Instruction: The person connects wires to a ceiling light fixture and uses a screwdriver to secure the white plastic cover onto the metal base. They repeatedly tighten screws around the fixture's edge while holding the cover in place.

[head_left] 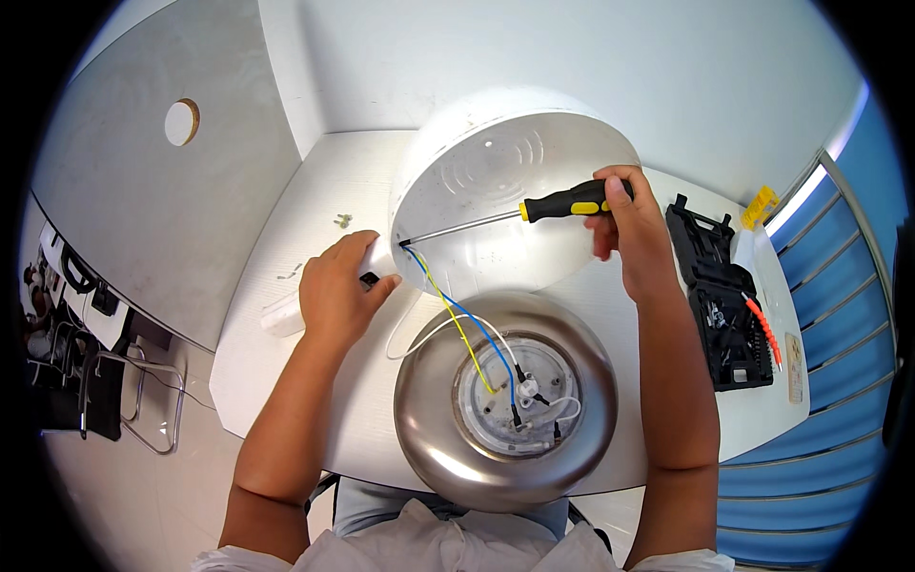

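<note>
My right hand (625, 224) is closed around the black and yellow handle of a screwdriver (558, 205). Its long shaft points left, and the tip is at the inner left wall of a white dome-shaped shell (543, 162) lying on its side. My left hand (341, 284) grips a white tube (282, 316) that meets the shell's left side. Yellow-green and blue wires (474, 319) run from near the tip to the round centre of a brushed-metal dish-shaped body (429, 391), close to me. A white cable (393, 345) loops beside them. What the tip touches is too small to tell.
Small screws (342, 220) lie on the white table (367, 410), left of the shell. At the right are an open black tool case (729, 329), an orange-red flexible shaft (762, 331) and a yellow packet (760, 207). A grey panel (172, 210) stands left; metal railings (815, 415) border the right.
</note>
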Available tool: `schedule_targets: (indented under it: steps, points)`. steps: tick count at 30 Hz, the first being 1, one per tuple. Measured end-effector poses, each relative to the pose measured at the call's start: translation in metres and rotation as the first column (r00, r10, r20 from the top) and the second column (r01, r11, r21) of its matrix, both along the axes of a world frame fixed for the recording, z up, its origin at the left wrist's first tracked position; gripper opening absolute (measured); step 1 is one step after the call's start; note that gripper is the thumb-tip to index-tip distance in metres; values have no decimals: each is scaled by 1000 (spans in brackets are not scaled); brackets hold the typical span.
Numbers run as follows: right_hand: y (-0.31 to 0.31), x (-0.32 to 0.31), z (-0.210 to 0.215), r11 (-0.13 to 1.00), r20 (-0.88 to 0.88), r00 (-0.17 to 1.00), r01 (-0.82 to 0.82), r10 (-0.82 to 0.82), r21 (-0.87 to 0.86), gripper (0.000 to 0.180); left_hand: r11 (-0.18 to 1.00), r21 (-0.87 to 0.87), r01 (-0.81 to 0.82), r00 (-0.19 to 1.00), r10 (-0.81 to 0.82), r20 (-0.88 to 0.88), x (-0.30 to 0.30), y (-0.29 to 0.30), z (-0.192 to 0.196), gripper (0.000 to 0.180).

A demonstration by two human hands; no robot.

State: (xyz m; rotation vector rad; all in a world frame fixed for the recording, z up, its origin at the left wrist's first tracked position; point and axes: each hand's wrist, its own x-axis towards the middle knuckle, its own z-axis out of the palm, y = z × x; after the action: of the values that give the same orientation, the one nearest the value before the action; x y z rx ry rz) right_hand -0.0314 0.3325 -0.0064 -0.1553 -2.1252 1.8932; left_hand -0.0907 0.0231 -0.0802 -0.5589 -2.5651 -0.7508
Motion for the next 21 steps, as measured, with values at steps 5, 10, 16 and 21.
schedule_targets:
  steps: [5,10,16,21]
  points:
    - [-16,4,8,971,-140,989,-70,38,-230,34,1000,-2,-3,1000,3,6,-1,-1,0,52]
    - [12,-3,-4,994,12,996,-89,89,69,38,1000,2,1,1000,-1,-6,-2,-1,-1,51]
    - [5,-2,-2,999,109,994,-16,10,51,41,1000,-6,-9,1000,9,8,-2,-2,-1,51]
    - [-6,2,1,927,-114,979,-197,169,-320,42,1000,12,9,1000,-9,2,-2,-2,-1,51]
